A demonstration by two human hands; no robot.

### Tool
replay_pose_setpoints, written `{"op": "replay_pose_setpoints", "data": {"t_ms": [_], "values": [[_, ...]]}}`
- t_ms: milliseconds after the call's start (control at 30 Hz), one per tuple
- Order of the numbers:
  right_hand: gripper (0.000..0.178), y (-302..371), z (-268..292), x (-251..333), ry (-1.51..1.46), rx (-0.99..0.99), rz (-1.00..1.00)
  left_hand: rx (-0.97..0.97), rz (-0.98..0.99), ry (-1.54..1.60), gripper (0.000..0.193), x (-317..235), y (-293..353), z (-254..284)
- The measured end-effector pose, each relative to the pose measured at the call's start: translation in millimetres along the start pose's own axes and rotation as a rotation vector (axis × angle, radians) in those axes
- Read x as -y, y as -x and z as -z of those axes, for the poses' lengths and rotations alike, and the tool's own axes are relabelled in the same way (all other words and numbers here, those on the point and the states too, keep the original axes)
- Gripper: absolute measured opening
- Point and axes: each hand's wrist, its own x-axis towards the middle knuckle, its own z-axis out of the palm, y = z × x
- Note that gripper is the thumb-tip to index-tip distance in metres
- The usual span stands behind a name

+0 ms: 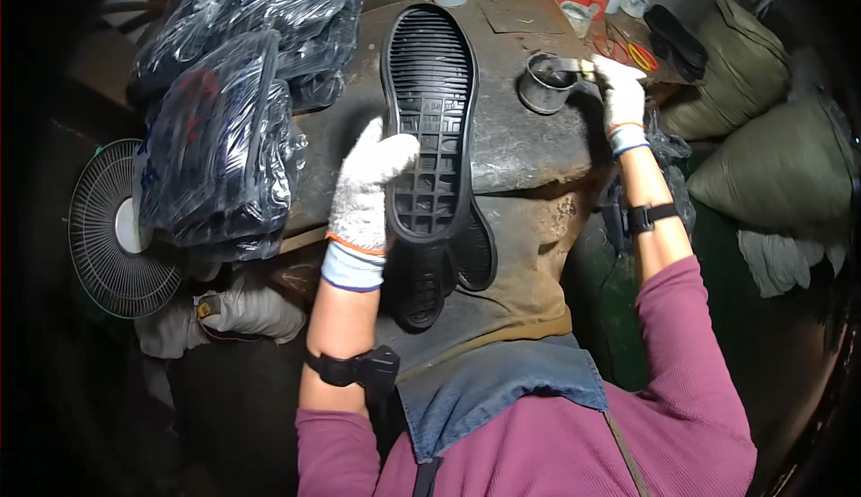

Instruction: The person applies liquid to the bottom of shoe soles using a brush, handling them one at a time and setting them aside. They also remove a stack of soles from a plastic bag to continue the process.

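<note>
A black rubber shoe sole (432, 75) stands lengthwise before me, its ribbed and gridded face toward me. In a white knit glove, my left hand (372, 170) grips its left edge, with the thumb lying over the grid. Below it, two more black soles, one a loose shoe sole (478, 250), lie on my lap. Over to the right, my right hand (621, 93), gloved too, is closed around the handle of a brush (572, 65). The brush's end reaches into a small metal cup (543, 95) on the worktable; its bristles are hidden there.
Plastic-wrapped black bundles (215, 138) are piled at the left above a fan (126, 228). Scissors (639, 56) with orange-yellow handles and a dark sole (674, 39) lie at the back right. Stuffed green sacks (776, 165) stand right of the worktable (516, 152).
</note>
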Motion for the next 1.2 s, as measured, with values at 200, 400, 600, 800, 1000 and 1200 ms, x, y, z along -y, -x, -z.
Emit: {"op": "replay_pose_setpoints", "data": {"t_ms": [200, 400, 600, 800, 1000, 1200], "values": [[0.015, 2, 2, 34, -1.142, -0.289, -0.564, 0.339, 0.301, 0.761, 0.084, 18, 14, -39], [0.022, 17, -14, 122, -0.203, -0.049, 0.206, 0.285, 0.409, 0.781, 0.079, 39, 6, -49], [0.029, 20, -22, 143, 0.308, -0.049, 0.447, 0.251, 0.531, 0.677, 0.073, 44, 29, -39], [0.027, 41, -23, 182, -0.027, 0.148, 0.481, 0.255, 0.607, 0.643, 0.077, 38, 40, -20], [0.026, 86, -9, 216, -0.209, 0.309, 0.399, 0.375, 0.489, 0.824, 0.074, 51, 36, -25], [0.037, 126, 14, 261, -0.836, 0.509, -0.079, 0.2, 0.364, 0.691, 0.072, 56, 30, -38]]}}
